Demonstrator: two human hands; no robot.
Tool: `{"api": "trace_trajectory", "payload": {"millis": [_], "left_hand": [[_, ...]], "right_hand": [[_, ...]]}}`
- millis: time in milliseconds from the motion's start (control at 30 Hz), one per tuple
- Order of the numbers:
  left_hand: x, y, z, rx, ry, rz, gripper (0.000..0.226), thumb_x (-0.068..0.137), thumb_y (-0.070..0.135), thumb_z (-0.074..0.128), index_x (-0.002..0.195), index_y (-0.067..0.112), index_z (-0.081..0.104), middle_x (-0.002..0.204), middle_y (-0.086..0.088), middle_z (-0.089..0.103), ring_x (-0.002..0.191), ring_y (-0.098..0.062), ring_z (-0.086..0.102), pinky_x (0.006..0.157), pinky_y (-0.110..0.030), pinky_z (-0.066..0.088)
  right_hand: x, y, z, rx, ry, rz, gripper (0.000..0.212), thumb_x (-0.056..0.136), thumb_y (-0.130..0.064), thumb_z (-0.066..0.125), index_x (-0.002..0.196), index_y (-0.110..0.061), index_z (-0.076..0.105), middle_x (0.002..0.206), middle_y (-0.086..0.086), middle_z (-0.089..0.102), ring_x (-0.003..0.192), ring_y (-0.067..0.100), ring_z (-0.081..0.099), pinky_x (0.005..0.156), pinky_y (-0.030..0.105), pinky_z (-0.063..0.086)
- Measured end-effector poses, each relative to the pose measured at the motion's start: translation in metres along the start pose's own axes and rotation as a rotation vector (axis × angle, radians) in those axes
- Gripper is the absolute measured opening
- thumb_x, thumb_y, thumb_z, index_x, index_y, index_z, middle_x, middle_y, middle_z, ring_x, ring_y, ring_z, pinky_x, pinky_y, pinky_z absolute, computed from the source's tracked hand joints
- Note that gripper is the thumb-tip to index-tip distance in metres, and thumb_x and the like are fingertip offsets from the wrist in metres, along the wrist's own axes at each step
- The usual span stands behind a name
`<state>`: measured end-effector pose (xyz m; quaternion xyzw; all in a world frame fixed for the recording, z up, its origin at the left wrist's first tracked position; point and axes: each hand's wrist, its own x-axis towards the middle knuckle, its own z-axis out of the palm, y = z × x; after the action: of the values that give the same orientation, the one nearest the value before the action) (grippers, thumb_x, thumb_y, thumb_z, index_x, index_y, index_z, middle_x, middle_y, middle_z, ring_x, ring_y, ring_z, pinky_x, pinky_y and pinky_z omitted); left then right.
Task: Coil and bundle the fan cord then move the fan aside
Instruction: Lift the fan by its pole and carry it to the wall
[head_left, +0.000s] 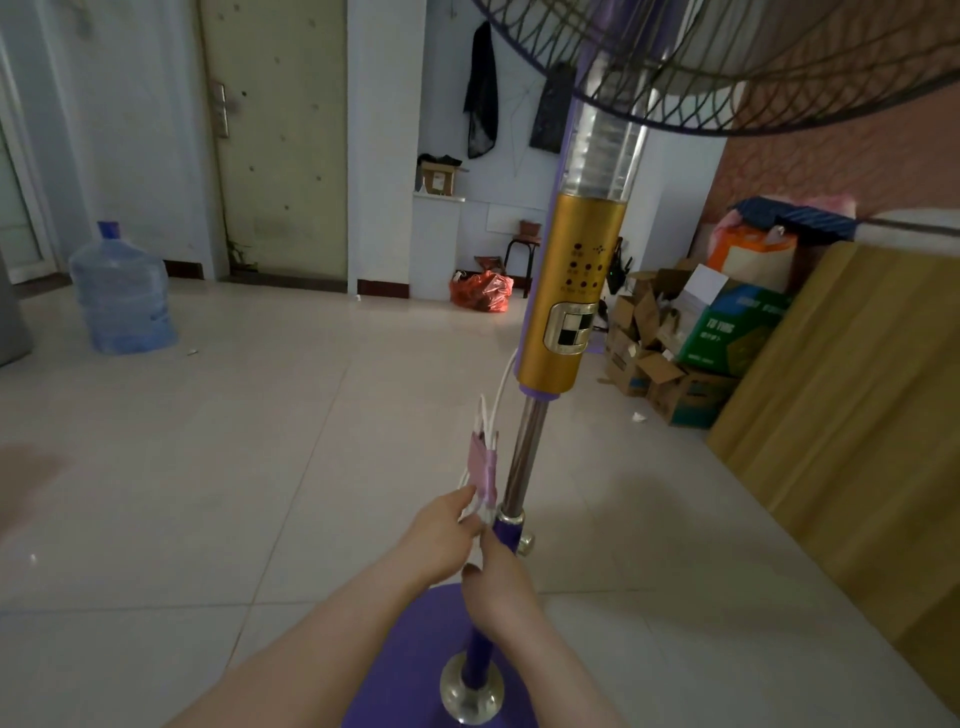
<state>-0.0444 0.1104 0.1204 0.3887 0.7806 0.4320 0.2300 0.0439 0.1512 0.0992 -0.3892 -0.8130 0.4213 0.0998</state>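
A standing fan (574, 291) with a gold control column, chrome pole and purple round base (415, 660) rises right in front of me; its dark wire cage fills the top right. The white fan cord (500, 387) drops from the gold column into a folded bundle wrapped by a pink band (483, 467), hanging just left of the pole. My left hand (441, 535) pinches the bundle's lower end. My right hand (501, 587) closes on the cord loops just below, next to the pole's purple collar.
Pale tiled floor spreads to the left. A blue water jug (122, 296) stands at far left. Cardboard boxes (675, 353) pile at right beside a wooden panel (852, 395). A red bag (482, 291) and stool sit by the back wall.
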Motion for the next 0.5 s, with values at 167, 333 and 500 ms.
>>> {"api": "trace_trajectory", "payload": {"millis": [167,333,500], "left_hand": [[-0.009,0.005,0.015,-0.011,0.182,0.024,0.030,0.093,0.008,0.051,0.121,0.008,0.060,0.119,-0.011,0.066,0.106,-0.024,0.062,0.090,-0.027,0.046],[-0.018,0.027,0.036,-0.283,0.394,0.111,0.018,0.085,0.011,0.064,0.101,0.019,0.066,0.087,0.003,0.071,0.078,-0.012,0.068,0.077,-0.039,0.057],[-0.012,0.062,0.053,-0.342,0.350,0.208,0.050,0.087,0.017,0.064,0.135,0.020,0.050,0.128,0.002,0.060,0.121,-0.012,0.055,0.100,-0.036,0.048]], "right_hand": [[-0.010,0.002,-0.028,0.130,0.307,-0.113,0.041,0.094,-0.008,0.049,0.133,-0.022,0.050,0.114,-0.003,0.064,0.099,0.014,0.064,0.075,0.017,0.047],[-0.014,-0.026,-0.083,0.193,0.553,-0.295,0.055,0.093,-0.029,0.061,0.142,-0.026,0.035,0.139,-0.002,0.051,0.126,0.013,0.050,0.094,0.022,0.039],[-0.006,-0.084,-0.142,0.177,0.645,-0.451,0.097,0.076,-0.056,0.071,0.151,-0.024,0.019,0.152,0.001,0.037,0.138,0.021,0.038,0.109,0.040,0.034]]}}
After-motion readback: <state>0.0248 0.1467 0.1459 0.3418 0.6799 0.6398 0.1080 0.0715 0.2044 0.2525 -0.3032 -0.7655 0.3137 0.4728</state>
